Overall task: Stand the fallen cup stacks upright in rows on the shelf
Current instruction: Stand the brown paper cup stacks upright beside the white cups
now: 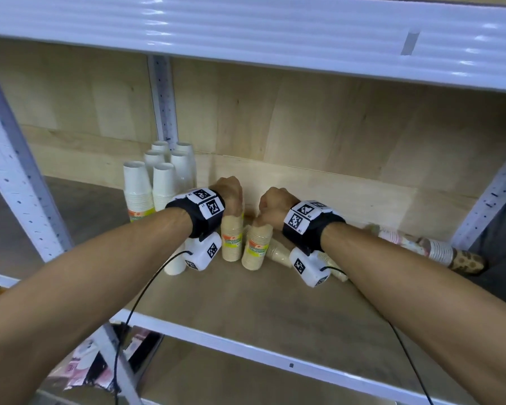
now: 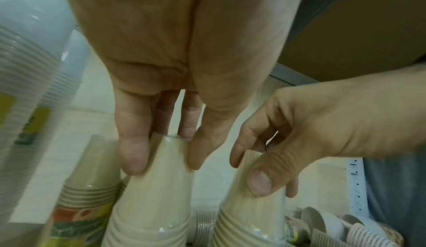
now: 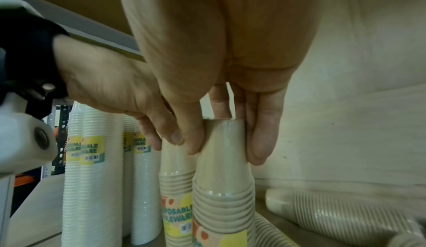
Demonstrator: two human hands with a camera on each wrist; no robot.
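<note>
Two wrapped beige cup stacks stand upright side by side on the wooden shelf (image 1: 246,302). My left hand (image 1: 231,200) (image 2: 163,160) grips the top of the left beige stack (image 1: 232,244) (image 2: 152,205) from above. My right hand (image 1: 268,213) (image 3: 224,150) pinches the top of the right beige stack (image 1: 257,247) (image 3: 223,187) in the same way. A third beige stack (image 2: 92,169) stands just behind the left one. More beige stacks (image 1: 278,252) (image 3: 322,212) lie fallen behind and to the right of my right hand.
Several white cup stacks (image 1: 158,176) (image 3: 92,178) stand upright in rows at the back left. Patterned cup stacks (image 1: 421,244) lie on their sides at the right, near the shelf post (image 1: 485,200). The upper shelf edge (image 1: 275,39) hangs low overhead.
</note>
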